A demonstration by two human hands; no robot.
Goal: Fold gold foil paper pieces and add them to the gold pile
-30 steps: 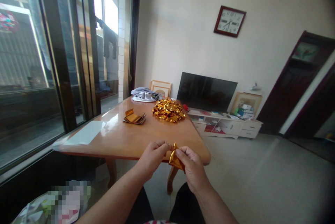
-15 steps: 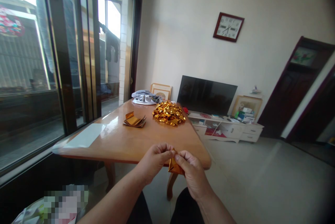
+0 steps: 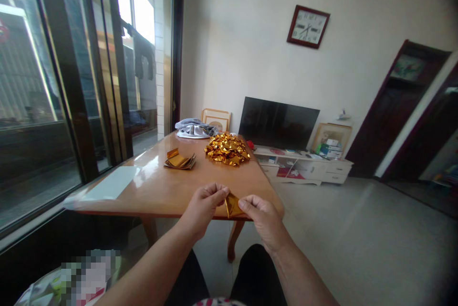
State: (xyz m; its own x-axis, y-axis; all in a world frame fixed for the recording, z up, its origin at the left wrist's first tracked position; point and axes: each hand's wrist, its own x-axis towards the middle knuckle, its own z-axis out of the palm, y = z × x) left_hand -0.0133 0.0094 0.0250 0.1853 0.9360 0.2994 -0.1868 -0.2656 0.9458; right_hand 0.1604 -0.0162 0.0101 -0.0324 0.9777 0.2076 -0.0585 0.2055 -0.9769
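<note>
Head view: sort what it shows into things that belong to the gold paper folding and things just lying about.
In use: gold foil piece, pinched between left hand and right hand; stack of gold sheets; pile of folded gold pieces; table.
Lying about: grey cloth; white sheet; wall clock; television; picture frame.
</note>
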